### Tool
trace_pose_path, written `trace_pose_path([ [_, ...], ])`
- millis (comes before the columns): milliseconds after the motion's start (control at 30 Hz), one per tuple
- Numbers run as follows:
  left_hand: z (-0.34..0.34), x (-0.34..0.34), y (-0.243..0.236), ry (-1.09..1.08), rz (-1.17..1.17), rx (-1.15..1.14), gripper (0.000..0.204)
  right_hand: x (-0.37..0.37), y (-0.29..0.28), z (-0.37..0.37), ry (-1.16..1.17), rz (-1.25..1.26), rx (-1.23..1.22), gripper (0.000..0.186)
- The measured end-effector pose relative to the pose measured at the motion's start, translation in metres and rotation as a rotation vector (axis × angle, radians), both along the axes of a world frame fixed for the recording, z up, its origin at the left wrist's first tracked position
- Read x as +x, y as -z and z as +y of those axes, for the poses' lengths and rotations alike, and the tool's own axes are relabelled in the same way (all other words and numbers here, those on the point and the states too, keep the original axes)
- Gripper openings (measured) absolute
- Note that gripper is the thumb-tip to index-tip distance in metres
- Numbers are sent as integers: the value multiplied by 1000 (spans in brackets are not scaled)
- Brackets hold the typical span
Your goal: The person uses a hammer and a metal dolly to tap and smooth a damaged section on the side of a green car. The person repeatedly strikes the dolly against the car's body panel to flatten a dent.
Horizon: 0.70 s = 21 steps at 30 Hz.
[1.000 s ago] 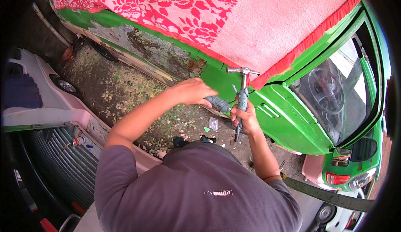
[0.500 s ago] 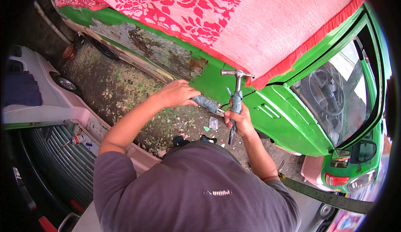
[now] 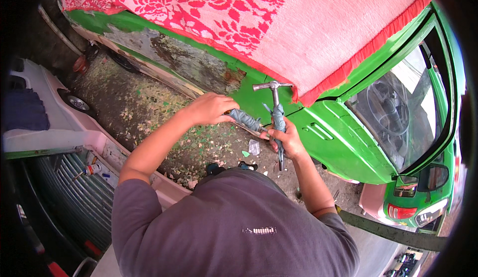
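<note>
My right hand [image 3: 287,136] is closed around the grey-wrapped handle of a metal hammer [image 3: 275,96], whose head points up beside the green car panel. A second tool, a slim one with a grey wrapping [image 3: 244,119], lies slantwise between my hands. My left hand [image 3: 211,108] grips its upper left end, and its bare metal end reaches the fingers of my right hand. What kind of tool it is I cannot make out. Before me stands the green vehicle [image 3: 249,95], its side partly stripped to bare, rusty metal [image 3: 191,60].
A red and pink patterned cloth [image 3: 214,13] drapes over the vehicle. Its door [image 3: 343,147] is at the right. Paint flakes [image 3: 164,120] litter the ground. A pink and white pickup [image 3: 59,127] stands close at the left, a small can [image 3: 93,169] in its bed.
The hammer has tipped a little to the left, its head shifting left and slightly up. My left hand has shifted slightly on the wrapped tool, and more of that tool's end shows.
</note>
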<state>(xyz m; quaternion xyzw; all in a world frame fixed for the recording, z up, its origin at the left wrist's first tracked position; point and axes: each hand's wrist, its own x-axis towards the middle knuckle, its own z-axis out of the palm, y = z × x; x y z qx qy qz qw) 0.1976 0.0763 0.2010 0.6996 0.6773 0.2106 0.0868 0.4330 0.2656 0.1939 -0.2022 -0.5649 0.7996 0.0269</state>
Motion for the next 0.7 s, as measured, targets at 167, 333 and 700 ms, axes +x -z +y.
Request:
trace_pose_path([
  [167, 15, 0, -22, -18, -15, -154, 37, 0, 5, 0, 29, -12, 15, 39],
  [333, 15, 6, -6, -75, -290, -301, 39, 2, 25, -4, 140, 99, 65, 40],
  [700, 26, -11, -4, 42, -443, -425, 37, 8, 25, -3, 149, 150, 0, 41],
])
